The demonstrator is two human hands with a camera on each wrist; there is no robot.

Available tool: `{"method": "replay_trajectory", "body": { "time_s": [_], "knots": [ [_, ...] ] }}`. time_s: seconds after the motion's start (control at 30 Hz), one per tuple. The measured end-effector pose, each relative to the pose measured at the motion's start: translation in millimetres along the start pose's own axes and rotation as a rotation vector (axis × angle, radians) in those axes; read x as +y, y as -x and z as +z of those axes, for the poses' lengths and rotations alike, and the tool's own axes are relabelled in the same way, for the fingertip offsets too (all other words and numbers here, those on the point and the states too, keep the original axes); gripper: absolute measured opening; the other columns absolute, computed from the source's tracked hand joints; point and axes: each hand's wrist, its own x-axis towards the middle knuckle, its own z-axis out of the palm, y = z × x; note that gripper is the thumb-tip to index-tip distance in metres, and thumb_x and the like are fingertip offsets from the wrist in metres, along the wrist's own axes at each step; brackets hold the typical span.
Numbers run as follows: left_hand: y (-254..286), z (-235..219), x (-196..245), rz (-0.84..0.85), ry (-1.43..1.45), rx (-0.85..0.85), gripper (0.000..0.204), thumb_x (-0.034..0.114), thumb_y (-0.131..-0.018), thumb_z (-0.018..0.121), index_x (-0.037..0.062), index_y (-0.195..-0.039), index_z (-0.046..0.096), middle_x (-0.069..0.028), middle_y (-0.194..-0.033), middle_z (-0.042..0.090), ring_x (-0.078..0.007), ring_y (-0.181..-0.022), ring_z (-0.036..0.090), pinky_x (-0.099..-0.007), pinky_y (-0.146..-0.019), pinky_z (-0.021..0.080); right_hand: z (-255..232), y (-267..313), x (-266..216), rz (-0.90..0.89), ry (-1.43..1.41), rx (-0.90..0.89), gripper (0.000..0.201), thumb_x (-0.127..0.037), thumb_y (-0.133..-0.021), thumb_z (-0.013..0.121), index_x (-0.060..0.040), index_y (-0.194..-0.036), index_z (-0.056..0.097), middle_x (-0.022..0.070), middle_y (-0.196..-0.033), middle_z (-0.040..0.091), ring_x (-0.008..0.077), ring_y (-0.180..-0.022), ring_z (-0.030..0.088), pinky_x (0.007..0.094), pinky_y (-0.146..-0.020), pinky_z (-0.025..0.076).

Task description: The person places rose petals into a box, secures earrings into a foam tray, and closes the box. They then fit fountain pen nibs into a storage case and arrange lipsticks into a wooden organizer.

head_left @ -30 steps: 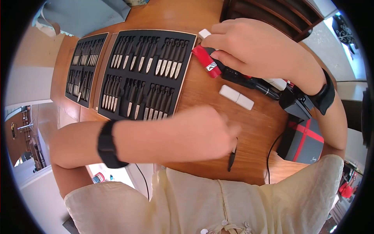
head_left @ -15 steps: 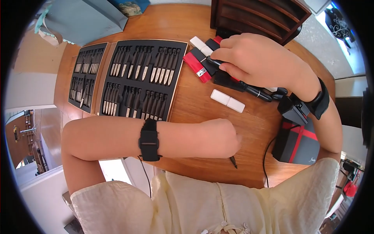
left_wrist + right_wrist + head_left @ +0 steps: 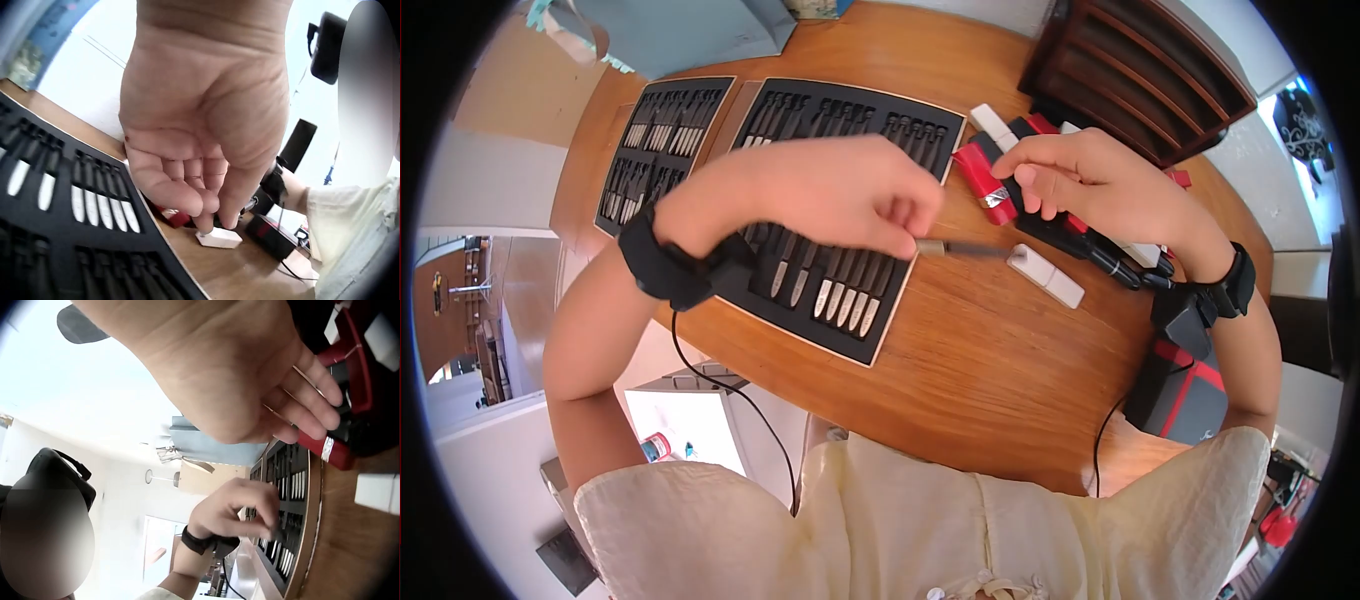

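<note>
My left hand (image 3: 855, 195) pinches a slim stick (image 3: 933, 247) with a dark, blurred shaft and a pale end, held over the right edge of the black tray (image 3: 855, 345). Rows of slim black pieces with pale pointed tips lie in that tray. Across from it, my right hand (image 3: 1100, 185) hangs with loosely bent fingers above a pile of cases and tubes, holding nothing. A red tube (image 3: 983, 180) with a silver band lies beside its fingertips (image 3: 334, 415). A white two-part case (image 3: 1046, 277) rests on the wood between both hands.
A second, smaller tray (image 3: 626, 185) of similar pieces stands at the left. Behind the pile is a dark wooden rack (image 3: 1135, 75), and a grey-blue bag (image 3: 710, 40) stands at the back left. A dark box with red ribbon (image 3: 1185, 395) sits at the right edge.
The slim stick has left the table's front and moved with my left hand back and left, to the tray. My right hand's fingers, earlier around a dark stick, are now empty.
</note>
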Motion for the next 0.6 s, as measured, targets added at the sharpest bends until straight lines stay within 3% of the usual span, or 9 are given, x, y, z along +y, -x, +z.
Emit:
{"method": "replay_trajectory", "body": {
  "time_s": [0.03, 0.1, 0.2, 0.3, 0.4, 0.6],
  "knots": [
    [6.1, -7.0, -6.3, -0.088, 0.048, 0.011, 0.015, 0.013, -0.086, 0.071, 0.0028, -0.084, 0.06, -0.0028, -0.069, 0.061, -0.0133, -0.063, 0.057, -0.0298, -0.059, 0.046, 6.7, -7.2, -1.1, -0.057, -0.106, 0.013, 0.023, -0.02, -0.101, 0.052, -0.0008, -0.108, 0.062, 0.0023, -0.079, 0.06, 0.0094, -0.065, 0.055, 0.0255, -0.061, 0.046],
    [18.8, -15.5, -15.7, -0.259, 0.137, 0.041, 0.015, 0.016, -0.089, 0.07, 0.0046, -0.085, 0.061, 0.0016, -0.071, 0.06, -0.0064, -0.064, 0.056, -0.0236, -0.054, 0.045, 21.4, -21.2, -6.7, -0.036, -0.165, 0.051, 0.023, -0.02, -0.101, 0.052, -0.001, -0.108, 0.061, 0.0023, -0.078, 0.059, 0.0095, -0.063, 0.055, 0.0253, -0.06, 0.046],
    [35.3, -19.7, -23.2, -0.341, 0.213, 0.107, 0.017, 0.02, -0.089, 0.07, 0.0058, -0.086, 0.061, 0.0028, -0.072, 0.06, -0.0041, -0.063, 0.055, -0.0205, -0.05, 0.044, 36.6, -44.0, -16.6, -0.02, -0.228, 0.112, 0.021, -0.022, -0.1, 0.053, -0.0023, -0.104, 0.061, 0.0014, -0.073, 0.057, 0.0082, -0.062, 0.054, 0.0245, -0.055, 0.045],
    [49.1, -18.7, -34.1, -0.337, 0.247, 0.128, 0.02, 0.023, -0.09, 0.07, 0.0061, -0.086, 0.061, 0.0031, -0.071, 0.06, -0.0039, -0.062, 0.054, -0.0204, -0.05, 0.044, 43.3, -66.7, -28.4, 0.084, -0.245, 0.145, 0.014, -0.015, -0.098, 0.054, -0.0021, -0.099, 0.061, -0.0006, -0.072, 0.056, 0.0064, -0.062, 0.053, 0.0232, -0.054, 0.043],
    [60.6, -19.8, -48.8, -0.313, 0.266, 0.128, 0.021, 0.025, -0.09, 0.07, 0.0062, -0.086, 0.061, 0.0032, -0.071, 0.06, -0.0037, -0.062, 0.055, -0.0204, -0.05, 0.045, 58.1, -87.5, -29.2, -0.022, -0.27, 0.202, 0.012, -0.01, -0.097, 0.052, -0.0015, -0.099, 0.06, -0.0009, -0.071, 0.055, 0.0059, -0.064, 0.053, 0.0232, -0.054, 0.043],
    [79.9, -18.0, -58.4, -0.371, 0.282, 0.149, 0.022, 0.027, -0.089, 0.071, 0.0057, -0.088, 0.066, 0.003, -0.071, 0.062, -0.004, -0.061, 0.055, -0.0202, -0.052, 0.044, 76.8, -117.3, -39.5, -0.017, -0.26, 0.141, 0.011, -0.006, -0.096, 0.05, -0.0016, -0.101, 0.059, -0.0004, -0.071, 0.054, 0.0063, -0.066, 0.053, 0.0237, -0.057, 0.044]
  ]
}}
